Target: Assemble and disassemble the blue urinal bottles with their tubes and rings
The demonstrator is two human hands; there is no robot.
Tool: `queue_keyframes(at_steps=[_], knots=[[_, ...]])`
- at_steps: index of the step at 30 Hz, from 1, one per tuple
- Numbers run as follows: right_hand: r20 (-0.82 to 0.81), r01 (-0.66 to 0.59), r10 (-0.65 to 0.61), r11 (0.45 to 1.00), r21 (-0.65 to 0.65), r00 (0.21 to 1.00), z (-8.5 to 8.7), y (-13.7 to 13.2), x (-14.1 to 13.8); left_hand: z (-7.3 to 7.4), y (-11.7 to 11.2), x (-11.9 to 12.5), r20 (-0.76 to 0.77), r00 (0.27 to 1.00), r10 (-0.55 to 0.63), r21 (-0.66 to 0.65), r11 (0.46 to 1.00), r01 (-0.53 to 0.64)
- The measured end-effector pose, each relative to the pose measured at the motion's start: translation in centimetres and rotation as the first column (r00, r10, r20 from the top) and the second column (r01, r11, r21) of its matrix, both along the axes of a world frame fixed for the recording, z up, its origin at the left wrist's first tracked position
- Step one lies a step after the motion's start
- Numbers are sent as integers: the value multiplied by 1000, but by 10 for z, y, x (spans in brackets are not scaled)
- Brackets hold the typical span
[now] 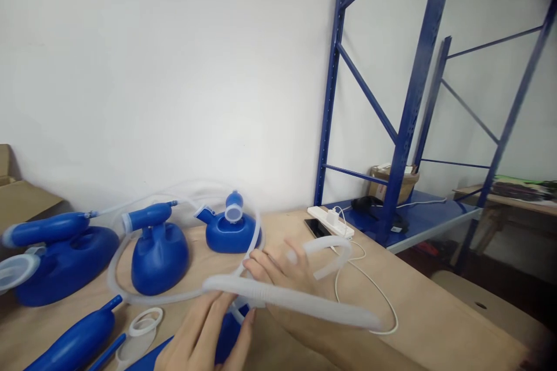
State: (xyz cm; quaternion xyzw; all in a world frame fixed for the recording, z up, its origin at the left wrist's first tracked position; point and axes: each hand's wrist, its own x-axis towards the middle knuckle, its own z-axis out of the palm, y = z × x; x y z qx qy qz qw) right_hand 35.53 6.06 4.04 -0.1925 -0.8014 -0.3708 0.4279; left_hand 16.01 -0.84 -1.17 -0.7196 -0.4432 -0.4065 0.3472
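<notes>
A long translucent ribbed hose (304, 304) runs across in front of my two hands, and its curved end (333, 249) rises to the right. My right hand (278, 266) is behind the hose with its fingers curled round it, partly blurred. Low in the middle, my left hand (200, 336) has its fingers and thumb around a blue plastic piece (230, 330), and its fingertips reach up to the hose. Thin clear tubing (117, 278) loops away to the left toward the blue containers.
Blue plastic containers with spouts stand on the brown table (435, 319): one at the left (56, 261), one in the middle (159, 255), one behind (232, 232), another at the bottom left (73, 342). A white ring (145, 322), power strip (331, 221), phone (317, 227) and white cable (369, 281) lie nearby. Blue racking (409, 98) stands at the right.
</notes>
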Motion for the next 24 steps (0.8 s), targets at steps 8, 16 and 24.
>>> queue_keyframes(at_steps=[8,16,24], knots=[[41,-48,55,985,-163,998,-5,1,9,50,1,1,63,964,-259,-226,937,267],[53,-69,82,974,-214,995,-2,-5,13,63,5,-2,90,908,-409,-195,887,419],[17,91,-90,993,-76,996,-23,38,31,38,5,-26,-2,955,-295,-167,942,291]])
